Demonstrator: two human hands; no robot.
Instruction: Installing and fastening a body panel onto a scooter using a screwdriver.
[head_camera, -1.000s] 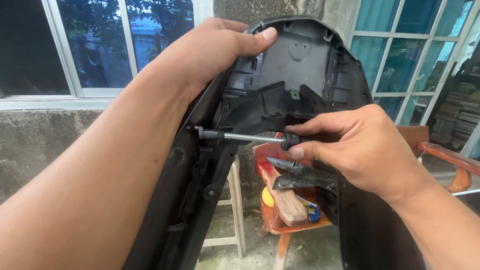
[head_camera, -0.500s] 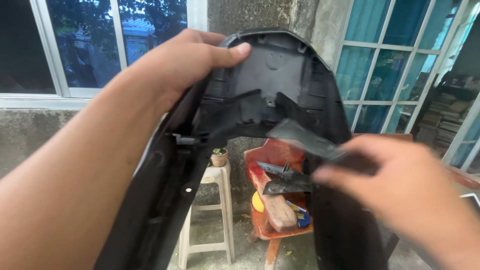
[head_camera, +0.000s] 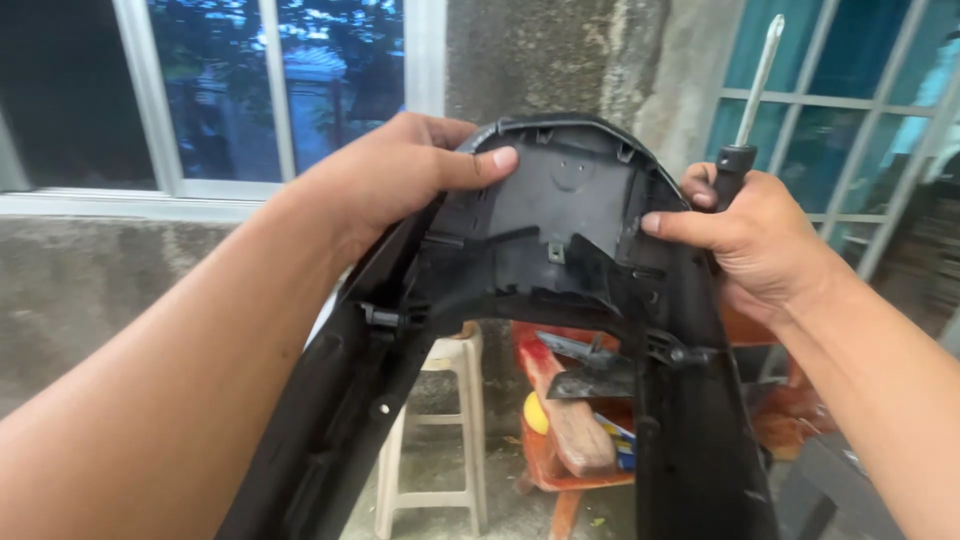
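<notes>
A large black plastic cover panel (head_camera: 560, 260), curved at the top with two long side arms, is held up in front of me with its ribbed inner side facing me. My left hand (head_camera: 400, 175) grips its top left edge, thumb lying across the inside. My right hand (head_camera: 755, 240) clasps the top right edge with the thumb on the inside, and also holds a screwdriver (head_camera: 745, 110) whose black handle sits in the fist and whose metal shaft points up.
Below the panel stand a white plastic stool (head_camera: 440, 430) and a red wooden stool (head_camera: 555, 470) carrying a wooden-handled tool and dark parts. A rough concrete wall (head_camera: 560, 60) rises behind, with a white-framed window (head_camera: 270, 100) on the left and a teal grille on the right.
My right hand took the screwdriver away from the panel's left side, swung right, and now grips the panel's right edge with the screwdriver pointing up. The panel sits more squarely facing me.
</notes>
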